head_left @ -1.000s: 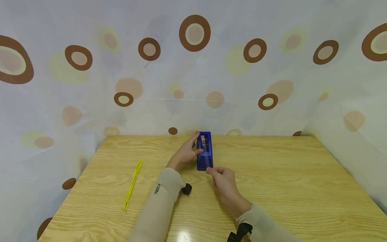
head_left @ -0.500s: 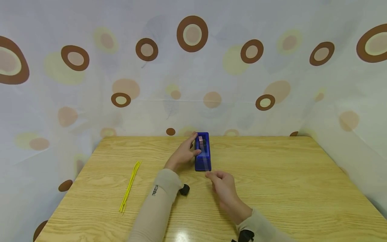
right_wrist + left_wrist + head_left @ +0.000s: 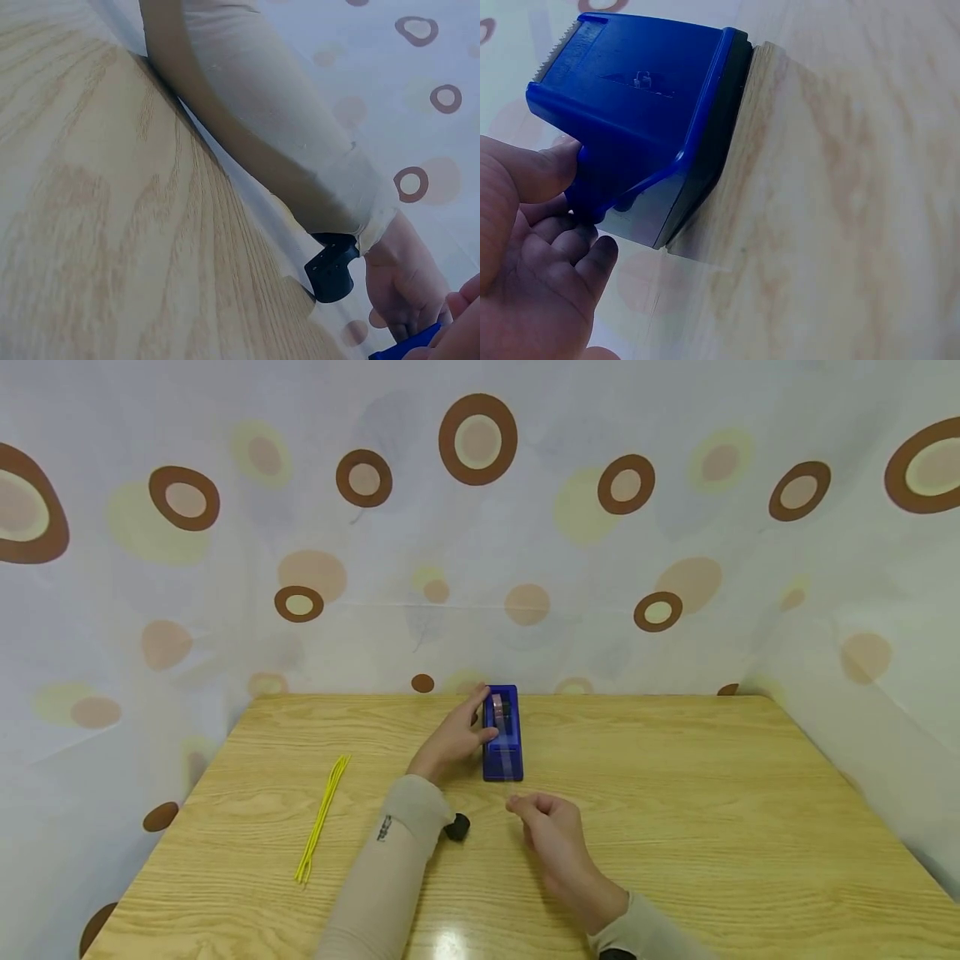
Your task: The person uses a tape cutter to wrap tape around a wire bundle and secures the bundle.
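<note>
Since the earlier head frames, the right hand (image 3: 553, 839) has moved toward the bottom of the frame, and the clear tape strip (image 3: 507, 768) now runs past the near end of the dispenser, where a second ago the fingertips were right beside it. We take this to mean that more tape is out, apparently not yet cut free.

We see the blue tape dispenser (image 3: 515, 740) just right of the frame's middle, near the far edge of the desk, with little or no shift along the desk. Its tape roll (image 3: 498, 707) sits in the far part. Our left hand (image 3: 452, 741) still grips its left side, thumb and fingers against the body, which we judge steadies it against the pull. Our right hand pinches the strip's end. Farther out, in the left of the frame, a yellow bundle (image 3: 322, 818) lies untouched on the desk (image 3: 675, 810).
</note>
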A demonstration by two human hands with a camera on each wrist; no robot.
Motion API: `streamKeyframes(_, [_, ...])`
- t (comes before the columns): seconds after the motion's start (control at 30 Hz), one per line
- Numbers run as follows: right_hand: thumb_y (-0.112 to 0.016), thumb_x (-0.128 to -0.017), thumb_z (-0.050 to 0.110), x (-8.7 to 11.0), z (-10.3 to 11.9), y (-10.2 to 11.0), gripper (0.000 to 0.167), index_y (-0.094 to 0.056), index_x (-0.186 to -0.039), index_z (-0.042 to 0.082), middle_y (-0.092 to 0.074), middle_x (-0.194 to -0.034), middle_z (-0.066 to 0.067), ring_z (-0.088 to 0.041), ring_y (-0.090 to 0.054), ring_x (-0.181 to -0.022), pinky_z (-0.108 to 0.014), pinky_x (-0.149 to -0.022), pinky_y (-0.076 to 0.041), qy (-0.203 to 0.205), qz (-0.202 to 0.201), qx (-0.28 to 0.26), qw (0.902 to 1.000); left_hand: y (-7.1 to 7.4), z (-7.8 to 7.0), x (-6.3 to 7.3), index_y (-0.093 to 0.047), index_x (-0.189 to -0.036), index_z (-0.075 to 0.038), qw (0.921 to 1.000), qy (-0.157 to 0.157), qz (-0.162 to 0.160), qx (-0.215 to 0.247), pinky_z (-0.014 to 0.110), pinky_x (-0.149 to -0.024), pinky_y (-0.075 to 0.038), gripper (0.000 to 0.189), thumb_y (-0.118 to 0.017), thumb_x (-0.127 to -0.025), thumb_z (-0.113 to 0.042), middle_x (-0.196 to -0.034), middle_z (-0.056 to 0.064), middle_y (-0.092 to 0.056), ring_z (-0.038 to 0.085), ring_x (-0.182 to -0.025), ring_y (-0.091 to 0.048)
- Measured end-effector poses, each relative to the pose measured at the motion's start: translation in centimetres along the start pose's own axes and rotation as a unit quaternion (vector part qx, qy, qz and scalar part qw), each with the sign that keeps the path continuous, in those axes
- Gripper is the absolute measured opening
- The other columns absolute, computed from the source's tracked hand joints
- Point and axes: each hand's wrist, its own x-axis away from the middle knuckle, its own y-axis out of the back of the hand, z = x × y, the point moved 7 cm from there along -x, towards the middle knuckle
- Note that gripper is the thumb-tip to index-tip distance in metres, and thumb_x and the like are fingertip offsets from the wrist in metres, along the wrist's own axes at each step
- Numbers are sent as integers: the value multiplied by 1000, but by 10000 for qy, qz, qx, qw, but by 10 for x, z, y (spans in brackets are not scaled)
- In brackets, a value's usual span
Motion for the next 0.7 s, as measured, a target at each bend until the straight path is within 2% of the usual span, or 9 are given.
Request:
streamKeyframes(0.2, [-65, -93, 9, 5, -1, 0, 17, -71, -85, -6, -53, -66, 1, -7, -31, -49, -22, -49, -29, -8, 19, -45, 10000, 1, -2, 0, -16, -159, -11, 10000, -55, 9, 81, 40, -114, -28, 75, -60, -98, -7, -165, 2, -5, 33, -144, -25])
streamKeyframes(0.43, [-65, -94, 10, 9, -1, -1, 17, -70, -87, -4, -55, -69, 1, -7, -31, -51, -22, -51, -29, -59, 59, -131, 9999, 0, 0, -1, -16, -159, -13, 9999, -34, 11, 110, 40, -114, -27, 76, -60, -98, -9, -165, 0, -4, 34, -144, -25])
streamKeyframes(0.7, [-66, -94, 11, 7, -9, -2, 18, -71, -87, -5, -46, -61, 4, -8, -31, -52, -22, -50, -29, -170, 79, -56, 9998, -1, 1, -2, -15, -159, -12, 9999, -63, 47, 93, 39, -114, -27, 76, -60, -99, -8, -165, 1, -3, 31, -145, -23])
